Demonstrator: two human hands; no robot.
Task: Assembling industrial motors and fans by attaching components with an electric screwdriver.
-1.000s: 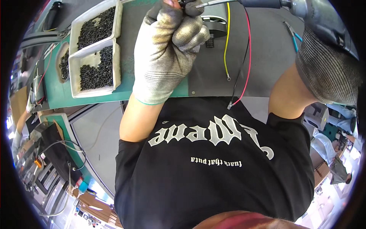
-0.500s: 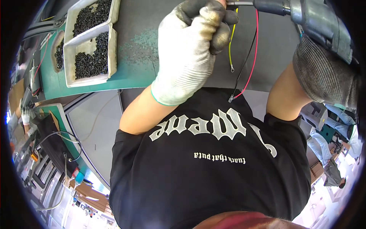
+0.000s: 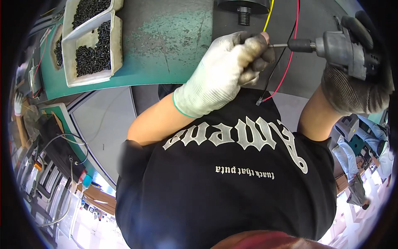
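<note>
**Gloved hands meeting at a screwdriver tip above a workbench**

At the upper centre of the head view, the left hand (image 3: 226, 72), in a white knit glove with soiled fingertips, is curled into a loose fist; its fingertips pinch around the tip of the bit, and whatever small part they may hold is hidden. To its right, the right hand (image 3: 356, 83), in a dark grey glove, is wrapped tightly around the grey body of a power screwdriver (image 3: 340, 45), whose bit points leftward into the left fingers. A yellow wire (image 3: 270, 10) and a red wire (image 3: 290, 58) hang from the top edge between the two hands, the red one ending loose near the person's black shirt. A black threaded part (image 3: 243, 14) sits above the left hand on the green-edged bench mat (image 3: 174, 37). Well to the left, two white trays (image 3: 93, 45) hold black screws.
</note>
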